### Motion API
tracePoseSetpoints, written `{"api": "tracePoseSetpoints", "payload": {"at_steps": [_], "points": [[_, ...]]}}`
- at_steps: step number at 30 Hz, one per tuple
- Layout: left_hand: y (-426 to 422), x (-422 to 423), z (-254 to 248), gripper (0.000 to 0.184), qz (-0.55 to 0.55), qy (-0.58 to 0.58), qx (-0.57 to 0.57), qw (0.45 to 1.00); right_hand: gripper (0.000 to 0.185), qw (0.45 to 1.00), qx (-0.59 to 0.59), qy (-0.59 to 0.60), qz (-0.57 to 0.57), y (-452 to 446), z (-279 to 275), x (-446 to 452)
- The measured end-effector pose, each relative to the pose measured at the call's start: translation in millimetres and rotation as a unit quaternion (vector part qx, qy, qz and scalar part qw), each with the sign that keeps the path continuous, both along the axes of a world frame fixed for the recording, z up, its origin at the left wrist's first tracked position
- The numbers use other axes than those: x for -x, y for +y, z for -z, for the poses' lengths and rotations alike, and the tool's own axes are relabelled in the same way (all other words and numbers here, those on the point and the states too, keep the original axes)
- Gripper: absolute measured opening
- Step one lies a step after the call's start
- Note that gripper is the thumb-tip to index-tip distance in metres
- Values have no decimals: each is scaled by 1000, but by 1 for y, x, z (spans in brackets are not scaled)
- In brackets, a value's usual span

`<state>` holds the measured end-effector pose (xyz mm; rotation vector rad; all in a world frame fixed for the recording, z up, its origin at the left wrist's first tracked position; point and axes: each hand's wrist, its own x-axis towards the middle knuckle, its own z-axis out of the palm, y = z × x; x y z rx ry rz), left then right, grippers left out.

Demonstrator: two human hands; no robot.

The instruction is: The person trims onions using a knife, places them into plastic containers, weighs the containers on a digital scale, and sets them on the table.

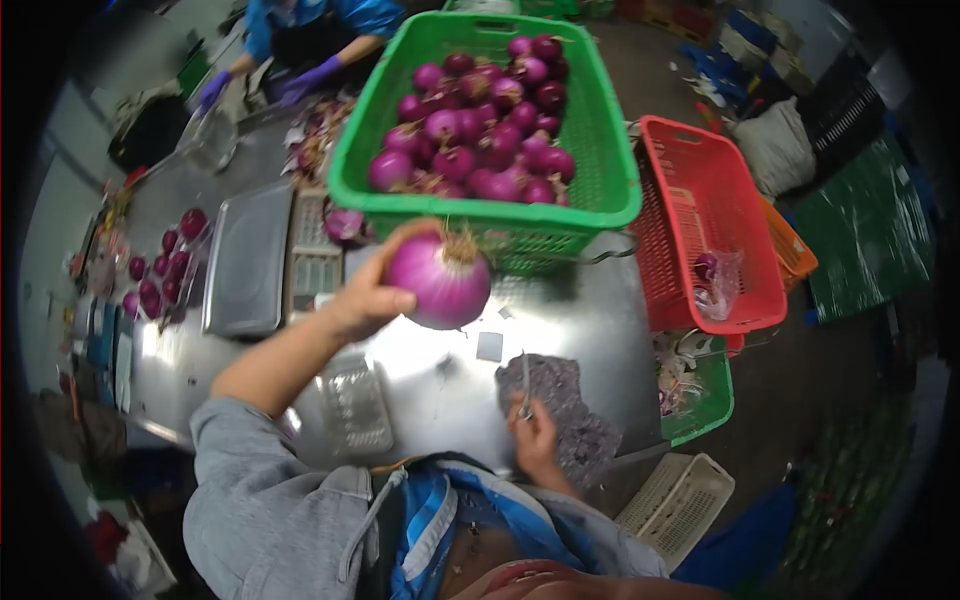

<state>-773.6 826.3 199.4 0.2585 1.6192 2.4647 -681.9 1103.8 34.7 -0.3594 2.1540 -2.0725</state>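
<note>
1. The large round purple onion (437, 287) is in the left hand (368, 298), raised over the brushed-steel table (440, 425) and in front of the near wall of the green perforated plastic crate (480, 214); whether it touches that wall cannot be told.
2. The left hand is spread wide around the bulb, thumb on the near side and fingers curled over the top, largely hidden behind it.
3. The right hand (534, 438) is closed around a slim metal knife (526, 378), blade pointing away from the body, over the grey speckled cloth (582, 402).
4. The onion looks full and firm; it should feel fairly heavy for one hand and stiff, giving little under a squeeze.
5. Its glossy skin would probably be slippery, and any loose papery layer could slide under the fingers.
6. The flesh is likely sturdy enough for a firm grip, though a knock might bruise it.
7. The best hold seems to be around the widest part, thumb opposite fingers. The tuft of dry, straw-coloured fibres (461, 247) looks brittle and makes a poor handle.
</note>
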Motion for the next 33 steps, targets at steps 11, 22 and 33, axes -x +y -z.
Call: {"api": "tracePoseSetpoints", "payload": {"at_steps": [11,22,33], "points": [[-19,-201,75,88,-104,-28,81,991,57,897,-265,310,-169,-89,-113,-56],[-60,-268,60,88,-30,-39,73,996,54,863,-302,381,-141,-120,-116,-121],[-93,-281,66,91,-36,36,70,996,40,982,-135,127,22,-91,-62,-130]]}}
